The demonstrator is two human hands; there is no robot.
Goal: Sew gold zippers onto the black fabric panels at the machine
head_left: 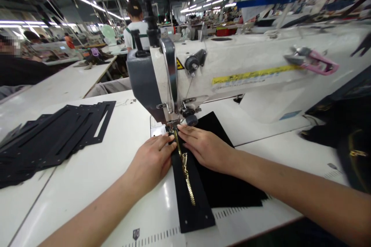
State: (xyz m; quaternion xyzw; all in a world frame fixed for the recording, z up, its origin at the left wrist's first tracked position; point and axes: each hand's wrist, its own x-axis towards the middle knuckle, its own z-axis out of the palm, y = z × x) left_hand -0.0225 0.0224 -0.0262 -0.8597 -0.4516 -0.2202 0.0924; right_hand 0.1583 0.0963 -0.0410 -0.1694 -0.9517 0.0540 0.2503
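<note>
A black fabric piece (pixel 223 185) with a gold zipper (pixel 187 177) lies under the presser foot of a white sewing machine (pixel 232 69). My left hand (pixel 152 160) rests on the left side of the zipper strip, fingers pressed flat near the needle. To the right of the zipper, my right hand (pixel 203 144) lies flat on the fabric, fingers stretched toward the presser foot (pixel 174 125). Both hands hold the piece down against the table.
A fanned stack of black slotted pieces (pixel 52 139) lies at the left on the white table (pixel 95 173). Dark fabric with gold hardware (pixel 344 135) sits at the right. Pink scissors (pixel 315 61) rest on the machine arm. Other people work at tables behind.
</note>
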